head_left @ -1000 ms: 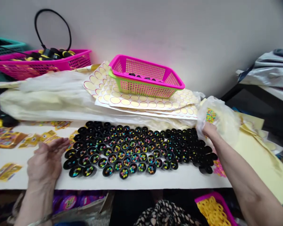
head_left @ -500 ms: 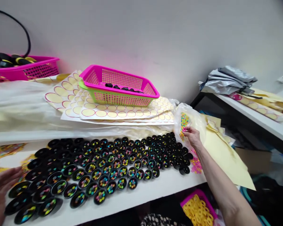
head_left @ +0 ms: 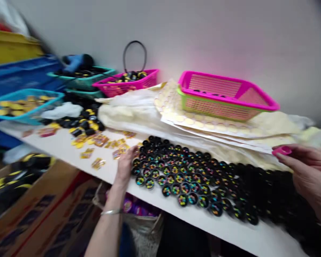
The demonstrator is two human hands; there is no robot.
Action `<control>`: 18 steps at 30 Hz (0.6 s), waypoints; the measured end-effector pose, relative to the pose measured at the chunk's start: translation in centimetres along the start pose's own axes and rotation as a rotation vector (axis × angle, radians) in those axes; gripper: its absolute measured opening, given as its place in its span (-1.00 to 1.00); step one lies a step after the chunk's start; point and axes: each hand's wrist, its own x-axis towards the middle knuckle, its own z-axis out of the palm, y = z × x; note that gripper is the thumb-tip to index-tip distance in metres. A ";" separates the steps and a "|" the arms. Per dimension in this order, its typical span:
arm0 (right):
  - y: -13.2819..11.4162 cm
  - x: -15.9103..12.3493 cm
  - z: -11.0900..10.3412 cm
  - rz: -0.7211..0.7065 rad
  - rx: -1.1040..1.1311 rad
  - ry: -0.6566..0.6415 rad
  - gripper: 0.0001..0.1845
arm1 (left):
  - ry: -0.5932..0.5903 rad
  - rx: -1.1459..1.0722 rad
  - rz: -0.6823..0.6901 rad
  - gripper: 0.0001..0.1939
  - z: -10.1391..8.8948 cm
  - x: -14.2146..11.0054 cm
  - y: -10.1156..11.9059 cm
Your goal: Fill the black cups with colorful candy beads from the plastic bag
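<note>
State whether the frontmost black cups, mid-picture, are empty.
Not empty: those black cups stand mouth up, with small multicoloured pieces showing inside. How deep the filling goes, I cannot tell.

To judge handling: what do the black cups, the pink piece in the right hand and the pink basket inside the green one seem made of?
Black cups: probably smooth plastic, with shine along thin rims.
Pink piece: perhaps smooth plastic, given its even bright color, though blur leaves rubber possible.
Pink basket: likely satin plastic, from its lattice walls.

Small pink cup-like piece (head_left: 282, 150), held up; black cups (head_left: 195, 181) open-side up, crowded together, many containing multicoloured beads (head_left: 182, 199).
</note>
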 end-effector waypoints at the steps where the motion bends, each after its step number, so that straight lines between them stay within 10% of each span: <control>1: -1.6 -0.9 2.4 -0.010 0.032 -0.127 -0.68 | -0.020 -0.003 -0.006 -0.43 -0.2 0.0 -0.3; 6: -6.9 -5.4 16.0 -0.076 0.206 -0.809 -0.72 | -0.137 -0.038 0.015 -0.40 -0.2 -0.7 -0.1; 10: -7.6 -7.2 25.5 -0.332 0.127 -1.030 -0.87 | -0.201 -0.063 0.028 -0.35 -0.4 -1.0 0.3; 18: -10.0 -8.8 32.0 -0.969 -0.517 -1.233 -0.76 | -0.228 -0.078 0.038 -0.30 -0.7 -1.2 0.0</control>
